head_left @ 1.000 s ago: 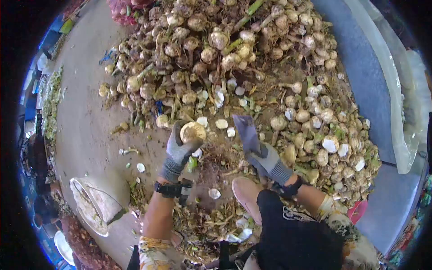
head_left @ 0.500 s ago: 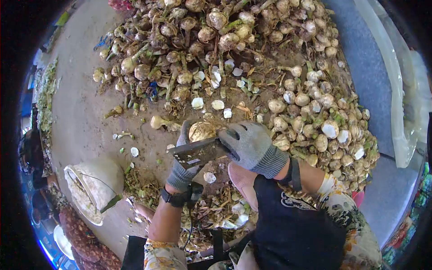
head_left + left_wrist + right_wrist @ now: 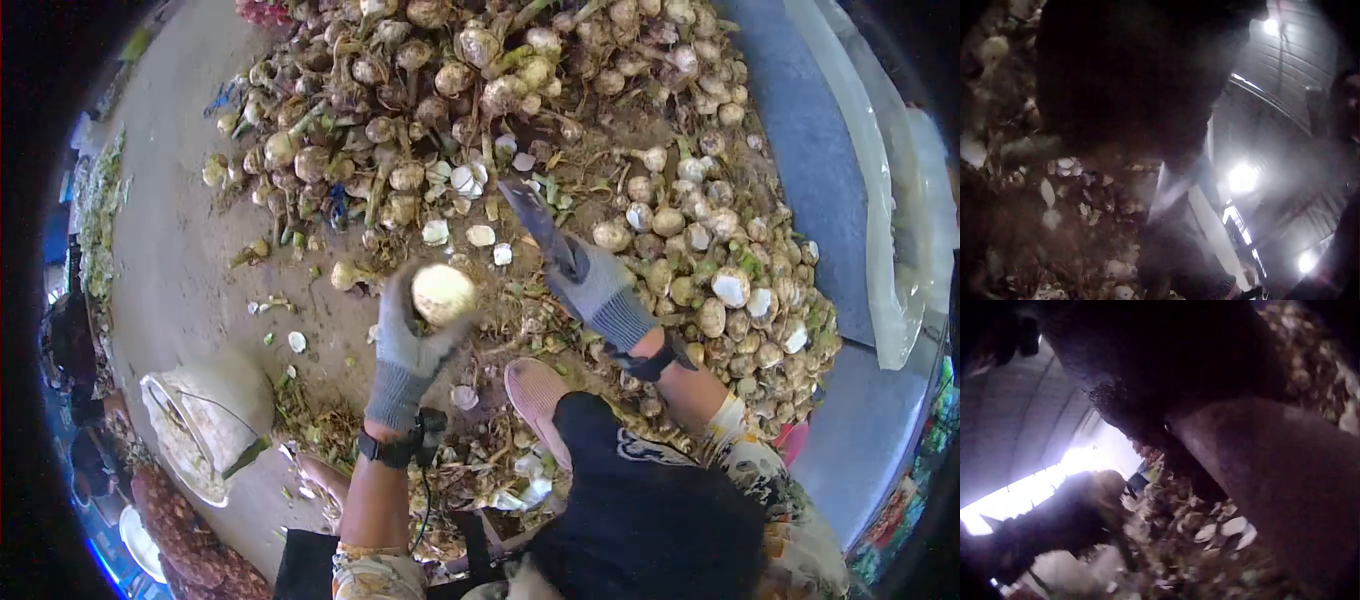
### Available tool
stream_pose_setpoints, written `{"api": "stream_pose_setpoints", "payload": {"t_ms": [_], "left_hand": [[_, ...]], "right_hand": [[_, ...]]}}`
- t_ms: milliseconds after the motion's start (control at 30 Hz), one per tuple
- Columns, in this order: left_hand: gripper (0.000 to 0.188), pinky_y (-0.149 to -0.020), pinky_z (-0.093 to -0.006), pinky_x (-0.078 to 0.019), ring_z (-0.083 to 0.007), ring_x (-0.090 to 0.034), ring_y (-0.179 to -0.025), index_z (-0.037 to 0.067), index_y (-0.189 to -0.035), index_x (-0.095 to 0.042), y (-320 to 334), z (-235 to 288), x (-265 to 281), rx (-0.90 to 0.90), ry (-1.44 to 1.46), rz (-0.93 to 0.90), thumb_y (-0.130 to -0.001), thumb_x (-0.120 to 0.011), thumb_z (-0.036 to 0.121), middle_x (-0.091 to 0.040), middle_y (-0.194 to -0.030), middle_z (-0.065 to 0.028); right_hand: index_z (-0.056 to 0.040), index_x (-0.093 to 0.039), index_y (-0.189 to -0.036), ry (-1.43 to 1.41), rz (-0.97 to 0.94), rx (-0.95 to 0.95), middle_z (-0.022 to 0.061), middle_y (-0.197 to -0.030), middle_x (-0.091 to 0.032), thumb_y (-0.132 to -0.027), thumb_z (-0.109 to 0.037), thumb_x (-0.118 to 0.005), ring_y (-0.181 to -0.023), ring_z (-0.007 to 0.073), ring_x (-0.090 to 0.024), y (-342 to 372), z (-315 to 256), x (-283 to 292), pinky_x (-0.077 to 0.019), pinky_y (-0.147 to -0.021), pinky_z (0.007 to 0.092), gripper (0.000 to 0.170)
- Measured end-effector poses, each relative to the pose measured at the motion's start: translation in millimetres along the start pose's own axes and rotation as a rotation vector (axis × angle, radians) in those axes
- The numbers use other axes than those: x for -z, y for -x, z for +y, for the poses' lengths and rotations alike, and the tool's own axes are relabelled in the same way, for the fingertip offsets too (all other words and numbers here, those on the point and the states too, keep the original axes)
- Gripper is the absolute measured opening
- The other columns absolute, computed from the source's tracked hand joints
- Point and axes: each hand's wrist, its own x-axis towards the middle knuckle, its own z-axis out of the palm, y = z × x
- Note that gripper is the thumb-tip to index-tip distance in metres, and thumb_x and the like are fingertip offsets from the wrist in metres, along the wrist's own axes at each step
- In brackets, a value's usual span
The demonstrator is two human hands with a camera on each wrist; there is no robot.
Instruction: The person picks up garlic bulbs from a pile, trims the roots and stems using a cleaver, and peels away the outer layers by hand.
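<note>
In the head view my gloved left hand (image 3: 405,345) grips a round, pale bulb (image 3: 443,294), fingers and thumb curled round its sides. Its upward face looks whitish and smooth. To the right, my gloved right hand (image 3: 598,290) holds the handle of a broad, dark-bladed knife (image 3: 530,215), the blade pointing up and left, apart from the bulb. White cut slices (image 3: 468,181) lie on the ground beyond the hands. The left wrist view is mostly a dark, blurred shape. The wide blade (image 3: 1272,481) fills the right side of the right wrist view.
A large heap of untrimmed bulbs (image 3: 455,78) with stalks and roots lies ahead. Trimmed bulbs (image 3: 710,317) are piled on the right, beside a blue-grey sheet (image 3: 800,200). A tipped white bucket (image 3: 225,400) lies at left. Trimmings (image 3: 450,510) surround the shoe (image 3: 535,400).
The right hand brought the knife across the bulb, then swung it back away to the upper right. The bulb's upward face changed from brown and rooty to pale and smooth.
</note>
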Motion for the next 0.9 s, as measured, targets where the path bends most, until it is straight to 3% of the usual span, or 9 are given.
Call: {"api": "stream_pose_setpoints", "payload": {"t_ms": [133,200,233,300,367,533,633,767,900], "left_hand": [[0.062,-0.076,-0.0300,-0.0542,-0.0212,-0.061,-0.091,0.003,-0.121,-0.039,-7,35,-17,0.246,0.791,0.057,-0.071,-0.075,0.006,-0.057,-0.107,-0.0121],[0.071,-0.081,-0.0301,-0.0521,-0.0217,-0.060,-0.096,0.005,-0.128,-0.035,-11,78,-47,0.222,0.534,-0.230,-0.070,-0.076,0.009,-0.056,-0.110,-0.0120],[0.083,-0.095,-0.0345,-0.0433,-0.0240,-0.050,-0.113,0.003,-0.135,-0.028,-5,92,-79,-0.207,0.533,-0.217,-0.070,-0.078,0.016,-0.048,-0.124,-0.0169],[0.111,-0.107,-0.0393,-0.0267,-0.0279,-0.035,-0.128,-0.001,-0.141,-0.019,-9,127,-100,-0.336,0.661,-0.341,-0.058,-0.084,0.035,-0.038,-0.135,-0.0216],[0.097,-0.099,-0.0399,-0.0362,-0.0268,-0.044,-0.116,0.000,-0.130,-0.033,-30,115,-64,-0.118,-0.007,-0.215,-0.058,-0.080,0.045,-0.045,-0.124,-0.0194],[0.065,-0.091,-0.0434,-0.0417,-0.0429,-0.050,-0.103,-0.003,-0.118,-0.044,-51,-119,20,0.492,-0.609,0.525,-0.069,-0.074,0.027,-0.051,-0.112,-0.0267],[0.062,-0.089,-0.0436,-0.0423,-0.0425,-0.050,-0.103,-0.003,-0.117,-0.046,-69,-122,39,0.487,-0.638,0.528,-0.068,-0.073,0.021,-0.050,-0.111,-0.0296],[0.059,-0.082,-0.0419,-0.0469,-0.0357,-0.057,-0.093,-0.002,-0.120,-0.045,-48,-168,57,0.524,-0.772,0.431,-0.069,-0.071,0.014,-0.056,-0.105,-0.0235],[0.057,-0.070,-0.0281,-0.0512,-0.0177,-0.060,-0.088,0.001,-0.125,-0.041,-1,-164,58,0.343,0.490,0.381,-0.074,-0.066,-0.001,-0.058,-0.107,-0.0118]], "right_hand": [[-0.0017,-0.053,-0.115,-0.640,-0.211,-0.224,0.0117,-0.090,-0.066,-0.084,-0.025,-0.061,-0.075,0.0214,-0.063,22,15,-40,-0.0504,-0.067,0.0351,0.040],[-0.0020,-0.054,-0.113,-0.729,-0.272,-0.279,0.0100,-0.089,-0.065,-0.083,-0.025,-0.062,-0.074,0.0186,-0.061,31,19,-62,-0.0497,-0.067,0.0331,0.038],[-0.0021,-0.055,-0.111,-0.752,-0.246,-0.271,0.0091,-0.089,-0.064,-0.083,-0.024,-0.063,-0.074,0.0171,-0.060,34,26,-67,-0.0493,-0.067,0.0321,0.037],[-0.0024,-0.056,-0.109,-0.807,-0.192,-0.295,0.0074,-0.088,-0.063,-0.083,-0.024,-0.064,-0.074,0.0143,-0.059,39,40,-68,-0.0485,-0.066,0.0301,0.035],[-0.0027,-0.056,-0.106,-0.850,-0.144,-0.330,0.0057,-0.088,-0.062,-0.082,-0.023,-0.065,-0.073,0.0114,-0.057,35,56,-58,-0.0478,-0.066,0.0281,0.032],[-0.0017,-0.055,-0.106,-0.612,-0.384,-0.503,0.0050,-0.089,-0.062,-0.085,-0.015,-0.064,-0.067,0.0102,-0.057,24,71,-22,-0.0476,-0.055,0.0247,0.026],[-0.0029,-0.058,-0.109,-0.507,-0.222,-0.363,0.0087,-0.089,-0.065,-0.081,-0.029,-0.066,-0.079,0.0170,-0.061,35,115,-88,-0.0476,-0.074,0.0300,0.040],[-0.0038,-0.056,-0.116,-0.448,-0.374,-0.271,0.0151,-0.094,-0.067,-0.079,-0.035,-0.066,-0.086,0.0259,-0.064,27,30,-58,-0.0483,-0.078,0.0342,0.049],[-0.0041,-0.057,-0.109,-0.248,-0.207,0.019,0.0179,-0.089,-0.065,-0.081,-0.034,-0.061,-0.081,0.0320,-0.063,25,-1,-59,-0.0497,-0.071,0.0377,0.041]]}}
